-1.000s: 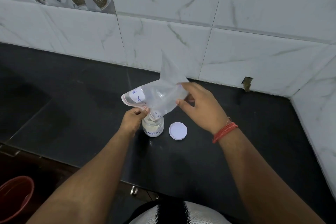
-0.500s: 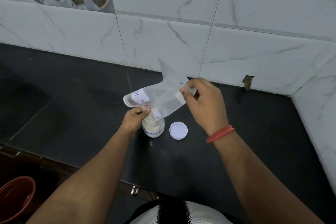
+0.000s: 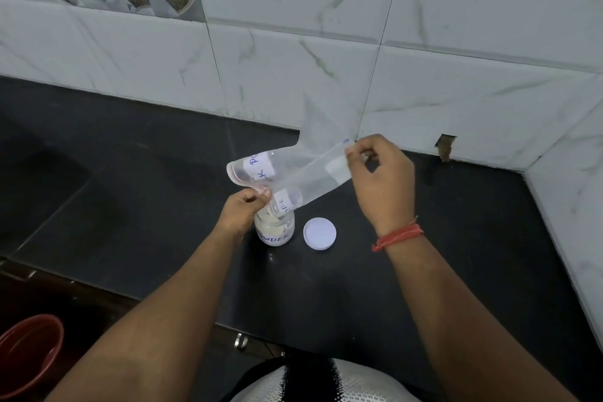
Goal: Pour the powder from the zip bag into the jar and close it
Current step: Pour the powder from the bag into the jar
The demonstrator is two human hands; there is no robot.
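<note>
Clear plastic, limp and nearly see-through, makes up the zip bag (image 3: 295, 170), which hangs tilted over the glass jar (image 3: 275, 228) with its opened mouth pointing down into the jar's neck and its sealed bottom lifted up and to the right. That slope is what lets gravity carry the powder (image 3: 268, 224) down the film. The jar stands upright on the black worktop (image 3: 424, 271), a handwritten label facing the camera and pale powder visible inside. The bag looks almost empty, though the film is too transparent to be sure no dusting clings to it.

The left hand (image 3: 245, 207) pinches the bag's mouth edge right at the jar's rim, apparently to keep the opening aimed into the narrow neck so nothing spills past. The right hand (image 3: 380, 176) pinches the raised far end between thumb and fingertips, holding it high and taut, which would help shake out what remains.

Just to the right of the jar lies the white lid (image 3: 319, 233), flat on the worktop and within easy reach for closing, a step not yet done. Behind stands a marble-patterned tiled wall (image 3: 293, 52); at the near left, below the worktop edge, part of a red bucket (image 3: 29, 354) shows.
</note>
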